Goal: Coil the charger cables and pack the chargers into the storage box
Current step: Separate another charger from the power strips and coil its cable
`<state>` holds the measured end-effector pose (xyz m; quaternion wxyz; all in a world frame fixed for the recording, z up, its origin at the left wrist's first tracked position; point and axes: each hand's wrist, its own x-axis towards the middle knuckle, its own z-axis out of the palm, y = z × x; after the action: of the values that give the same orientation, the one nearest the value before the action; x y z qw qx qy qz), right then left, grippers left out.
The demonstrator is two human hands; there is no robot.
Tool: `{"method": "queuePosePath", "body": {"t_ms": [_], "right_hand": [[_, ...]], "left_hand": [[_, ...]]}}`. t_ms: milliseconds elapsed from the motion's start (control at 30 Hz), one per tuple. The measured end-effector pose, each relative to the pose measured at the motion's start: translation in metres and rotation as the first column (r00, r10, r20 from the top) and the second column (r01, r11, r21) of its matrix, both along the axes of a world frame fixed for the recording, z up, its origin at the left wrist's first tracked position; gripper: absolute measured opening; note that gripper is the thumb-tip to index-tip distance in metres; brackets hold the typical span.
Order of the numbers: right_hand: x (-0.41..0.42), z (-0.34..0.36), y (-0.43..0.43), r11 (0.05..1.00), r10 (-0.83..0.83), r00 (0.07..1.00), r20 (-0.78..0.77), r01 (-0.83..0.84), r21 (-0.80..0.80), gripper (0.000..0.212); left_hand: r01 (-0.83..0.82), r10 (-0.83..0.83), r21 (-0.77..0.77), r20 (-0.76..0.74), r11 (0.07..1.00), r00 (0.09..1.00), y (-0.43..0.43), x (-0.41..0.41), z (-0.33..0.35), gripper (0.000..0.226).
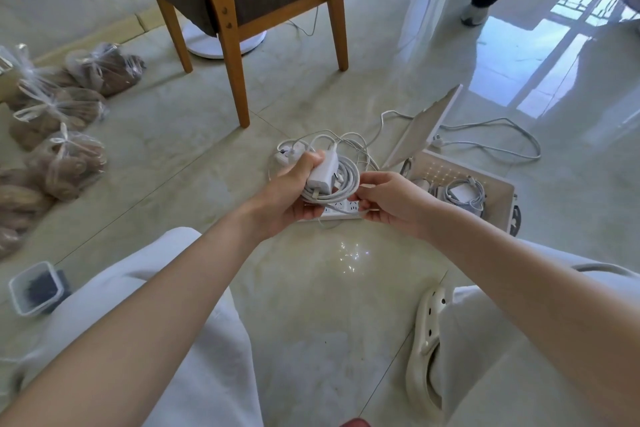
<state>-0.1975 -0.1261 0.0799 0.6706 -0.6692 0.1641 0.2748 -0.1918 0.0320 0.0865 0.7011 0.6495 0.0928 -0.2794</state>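
We hold a white charger, a small block with metal prongs at its lower end, against its grey-white cable, which is wound into several loose loops. Our left hand curls round block and loops together, thumb over the top. Our right hand pinches the cable at the coil's lower right edge (whether that is the loose end, we cannot tell). The hands sit close together, raised above a white power strip on the floor, with a tangle of loose cables beyond them. The storage box stands open just right of our right hand, another coiled charger inside.
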Motion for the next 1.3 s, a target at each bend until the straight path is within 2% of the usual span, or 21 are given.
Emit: {"method": "queuePosePath", "body": {"t_ms": [133,267,333,433,633,700,833,900,1000,1100,1167,1300], "right_hand": [[-0.007,-0.006,0.002,0.994,0.111,0.994,0.007,-0.111,0.003,0.024],[-0.02,-0.01,0.01,0.999,0.014,0.998,-0.056,-0.011,0.046,0.022],[-0.026,-0.014,0.013,0.996,0.036,0.999,0.039,-0.033,-0.079,0.019],[-0.034,-0.02,0.02,0.94,0.204,0.965,0.166,-0.145,-0.31,0.027],[-0.036,-0.034,0.021,0.89,0.15,0.969,0.198,-0.045,-0.455,0.008],[-0.037,-0.036,0.021,0.852,0.214,0.954,0.21,-0.077,-0.518,0.006],[-0.041,-0.043,0.021,0.718,0.421,0.874,0.244,-0.157,-0.678,0.004],[-0.043,-0.048,0.021,0.721,0.423,0.862,0.279,-0.134,-0.68,0.003],[-0.045,-0.053,0.023,0.773,0.376,0.836,0.399,-0.046,-0.633,0.005],[-0.05,-0.047,0.027,0.869,0.226,0.817,0.53,0.076,-0.488,0.016],[-0.054,-0.039,0.031,0.924,0.101,0.83,0.548,0.126,-0.361,0.025],[-0.061,-0.031,0.038,0.941,0.029,0.842,0.539,0.16,-0.3,0.024]], "left_hand": [[0.044,-0.042,0.08,-0.022,0.996,0.999,-0.001,-0.007,-0.006,0.027],[0.033,-0.025,0.102,-0.082,0.994,0.996,-0.004,-0.016,-0.018,0.027],[0.017,-0.007,0.107,-0.097,0.994,0.995,-0.005,-0.018,-0.024,0.027],[0.022,-0.006,0.132,-0.122,0.991,0.992,-0.004,-0.018,-0.027,0.033],[0.089,-0.074,0.11,-0.134,0.99,0.988,-0.007,-0.024,-0.033,0.032],[0.111,-0.094,0.125,-0.133,0.986,0.987,-0.007,-0.025,-0.037,0.032],[0.131,-0.105,0.177,-0.151,0.975,0.983,-0.004,-0.031,-0.043,0.031],[0.113,-0.087,0.153,-0.164,0.982,0.983,-0.005,-0.034,-0.047,0.033],[0.009,0.012,0.11,-0.191,0.994,0.981,-0.007,-0.038,-0.056,0.028],[-0.086,0.105,0.101,-0.211,0.991,0.972,-0.011,-0.044,-0.07,0.026],[-0.126,0.151,0.127,-0.21,0.984,0.966,-0.011,-0.049,-0.079,0.026],[-0.22,0.256,0.163,-0.25,0.962,0.934,0.001,-0.055,-0.095,0.031]]}}
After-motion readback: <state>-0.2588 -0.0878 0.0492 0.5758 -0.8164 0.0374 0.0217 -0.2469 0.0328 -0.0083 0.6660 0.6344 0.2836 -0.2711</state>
